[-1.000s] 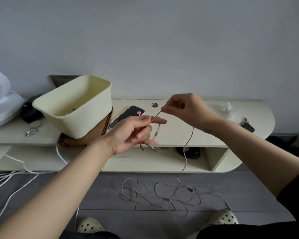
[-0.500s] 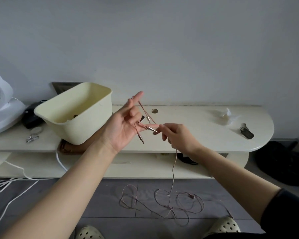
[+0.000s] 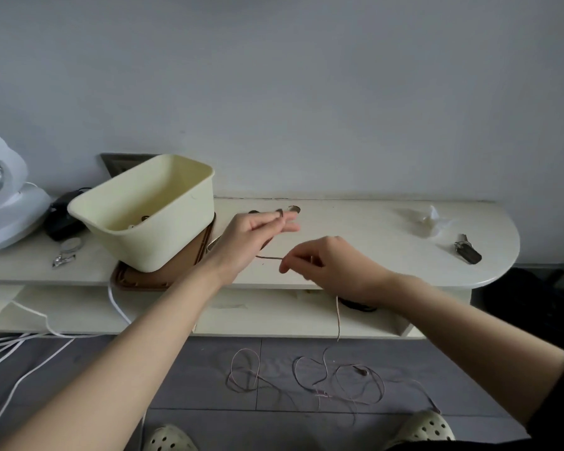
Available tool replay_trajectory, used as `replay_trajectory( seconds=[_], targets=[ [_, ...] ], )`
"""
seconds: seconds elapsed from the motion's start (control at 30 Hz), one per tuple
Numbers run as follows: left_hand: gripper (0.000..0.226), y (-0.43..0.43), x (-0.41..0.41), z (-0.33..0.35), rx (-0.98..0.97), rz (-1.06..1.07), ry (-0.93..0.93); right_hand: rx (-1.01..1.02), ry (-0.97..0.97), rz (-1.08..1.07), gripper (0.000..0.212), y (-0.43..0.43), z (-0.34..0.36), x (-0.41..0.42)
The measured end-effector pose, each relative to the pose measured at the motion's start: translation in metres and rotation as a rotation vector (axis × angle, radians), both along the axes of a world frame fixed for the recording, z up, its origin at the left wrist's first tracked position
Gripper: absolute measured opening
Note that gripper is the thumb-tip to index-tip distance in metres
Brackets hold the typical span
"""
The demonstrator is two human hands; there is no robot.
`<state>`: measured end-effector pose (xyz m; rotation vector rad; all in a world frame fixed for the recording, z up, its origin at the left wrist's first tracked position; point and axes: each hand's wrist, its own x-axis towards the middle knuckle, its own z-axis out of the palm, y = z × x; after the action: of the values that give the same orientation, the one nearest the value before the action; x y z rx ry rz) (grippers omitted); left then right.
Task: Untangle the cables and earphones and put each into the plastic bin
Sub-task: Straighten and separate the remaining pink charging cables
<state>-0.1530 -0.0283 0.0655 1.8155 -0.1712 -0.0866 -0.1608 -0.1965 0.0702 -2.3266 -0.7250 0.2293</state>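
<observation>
Earphone cable [image 3: 269, 257] stretches mid-frame between both hands. The right hand [image 3: 332, 265] pinches it, the left hand [image 3: 253, 237] keeps fingers outstretched over it, and the rest dangles into a tangle on the floor [image 3: 192, 369], lower centre.

Cream bin [image 3: 163, 245], pinkish — perhaps rose-gold — earphone cable [image 3: 338, 320], grey floor [image 3: 192, 369].
</observation>
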Motion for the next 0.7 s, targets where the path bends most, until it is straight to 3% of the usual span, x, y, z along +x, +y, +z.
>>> replay_trajectory(
  seconds=[0.07, 0.2, 0.33, 0.43, 0.57, 0.7],
  targets=[
    [0.027, 0.001, -0.003, 0.002, 0.075, -0.015, 0.055, 0.027, -0.002, -0.031, 0.026, -0.005, 0.016, 0.006],
    [0.028, 0.004, -0.005, 0.004, -0.011, -0.081, 0.171, 0.103, -0.043, -0.116, 0.024, -0.014, 0.036, 0.027],
    [0.029, 0.002, -0.004, 0.003, -0.269, -0.174, 0.31, 0.163, -0.073, -0.175, 0.021, -0.017, 0.039, 0.044],
    [0.033, 0.001, -0.004, 0.005, -0.568, -0.291, 0.351, 0.26, -0.056, -0.213, 0.022, -0.013, 0.035, 0.045],
    [0.037, 0.001, -0.001, 0.011, -0.924, -0.373, 0.337, 0.477, 0.184, -0.238, 0.024, -0.003, 0.011, 0.042],
    [0.036, 0.001, 0.003, 0.018, -1.069, -0.331, 0.284, 0.583, 0.415, -0.258, 0.022, 0.008, -0.019, 0.029]
  ],
)
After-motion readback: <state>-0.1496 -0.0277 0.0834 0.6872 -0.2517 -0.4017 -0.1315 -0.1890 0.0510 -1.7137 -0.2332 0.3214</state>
